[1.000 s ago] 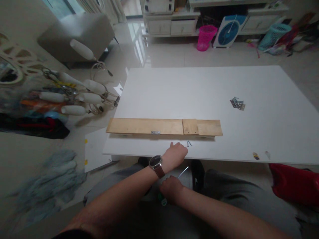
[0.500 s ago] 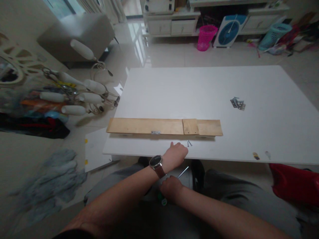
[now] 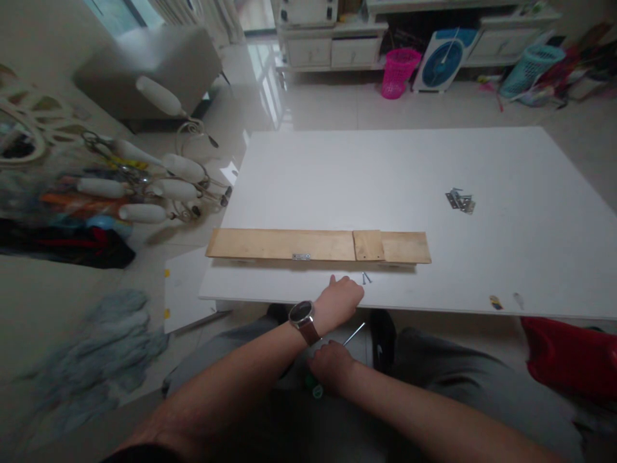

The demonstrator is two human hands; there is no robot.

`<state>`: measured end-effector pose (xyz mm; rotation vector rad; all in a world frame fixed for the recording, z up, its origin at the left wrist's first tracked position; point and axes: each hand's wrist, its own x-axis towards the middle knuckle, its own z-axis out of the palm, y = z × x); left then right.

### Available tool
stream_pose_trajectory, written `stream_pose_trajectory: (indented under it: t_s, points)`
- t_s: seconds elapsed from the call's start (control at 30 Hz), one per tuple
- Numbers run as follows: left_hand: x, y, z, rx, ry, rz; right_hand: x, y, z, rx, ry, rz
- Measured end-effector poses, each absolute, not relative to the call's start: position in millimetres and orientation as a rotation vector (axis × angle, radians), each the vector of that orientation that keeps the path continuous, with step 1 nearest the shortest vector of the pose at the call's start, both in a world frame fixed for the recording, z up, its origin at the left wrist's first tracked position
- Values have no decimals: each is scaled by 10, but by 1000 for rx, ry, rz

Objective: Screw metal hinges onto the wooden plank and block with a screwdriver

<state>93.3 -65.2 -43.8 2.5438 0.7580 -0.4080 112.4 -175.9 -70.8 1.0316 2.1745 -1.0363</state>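
Note:
My left hand (image 3: 340, 299), with a watch (image 3: 302, 313) on its wrist, rests at the near edge of the white tabletop (image 3: 337, 173). Its fingers are curled under; whatever they may hold is hidden. Two screws (image 3: 366, 278) lie just beyond its knuckles. Below the edge, my right hand (image 3: 332, 361) is closed around a screwdriver (image 3: 355, 334), its shaft pointing up and right and its green handle end showing underneath. A long wooden plank (image 3: 270, 244) lies across the table ahead. It carries a small metal plate (image 3: 301, 256) at its near edge and a short wooden piece (image 3: 369, 245) on top.
A small pile of metal brackets (image 3: 461, 201) lies to the right on the table. Two small flat pieces, one yellow and black (image 3: 495, 302), sit near the front right edge. A red object (image 3: 569, 357) stands below. A lamp with white shades (image 3: 178, 167) is on the left.

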Motion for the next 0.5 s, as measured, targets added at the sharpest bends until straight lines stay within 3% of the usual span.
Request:
stream_pose_trajectory:
  t_s: [0.5]
  points:
    - [924,-673,-362,2538,770,-352,1116,-1720,-609,1007,2113,-1108]
